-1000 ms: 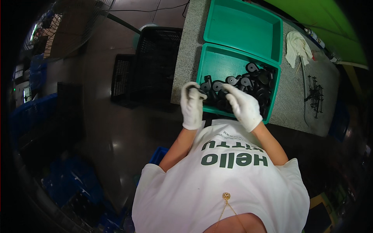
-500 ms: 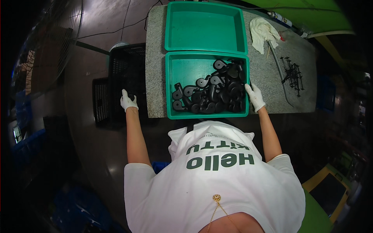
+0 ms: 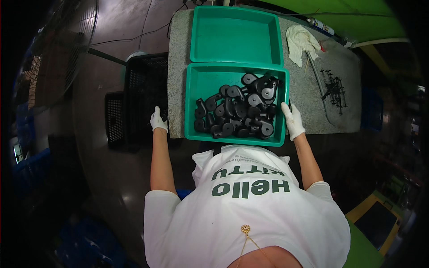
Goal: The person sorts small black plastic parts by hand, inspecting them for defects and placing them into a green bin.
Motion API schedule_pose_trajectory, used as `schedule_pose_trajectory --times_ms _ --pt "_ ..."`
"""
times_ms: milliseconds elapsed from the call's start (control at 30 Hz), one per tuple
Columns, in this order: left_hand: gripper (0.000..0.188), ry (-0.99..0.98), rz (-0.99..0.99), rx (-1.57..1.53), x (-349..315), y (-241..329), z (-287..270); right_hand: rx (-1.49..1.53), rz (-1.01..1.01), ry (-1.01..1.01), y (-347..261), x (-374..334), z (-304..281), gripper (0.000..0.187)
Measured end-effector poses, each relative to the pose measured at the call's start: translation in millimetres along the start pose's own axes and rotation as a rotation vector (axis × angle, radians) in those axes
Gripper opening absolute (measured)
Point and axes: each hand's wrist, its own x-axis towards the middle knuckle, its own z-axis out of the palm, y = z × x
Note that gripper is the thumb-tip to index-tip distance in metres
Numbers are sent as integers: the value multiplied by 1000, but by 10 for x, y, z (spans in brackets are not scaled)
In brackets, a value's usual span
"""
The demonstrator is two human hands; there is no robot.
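My right hand, in a white glove, grips the right wall of the nearer green tray, thumb over the rim. Inside that tray lies a heap of black plastic parts, each with a round head and a short stem. To the left of the table, over the black crate, my gloved left hand is closed around a black plastic part. Its shape is hard to make out against the dark background. A second green tray, with nothing in it, stands directly behind the first.
On the grey table at right lie a pale cloth, a bent tube and a bundle of thin black pieces. A spray can lies behind. Black mesh crates stand left of the table.
The nearer tray has come toward me and the black parts inside have shifted into a different heap. My left hand has moved right, closer to the table edge. My right hand still grips the tray.
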Motion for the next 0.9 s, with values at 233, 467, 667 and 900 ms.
schedule_pose_trajectory --times_ms 233,467,667,900 --pt "54 -81 -56 73 141 -58 -136 -18 -63 11 -176 -16 4 57" --pt "47 239 -23 201 473 122 -377 -14 7 -21 124 284 114 56" --pt "44 222 62 237 529 300 -366 -13 118 -18 145 257 98 52" --pt "59 173 150 237 331 540 -174 -290 -283 141 -417 39 184 22"
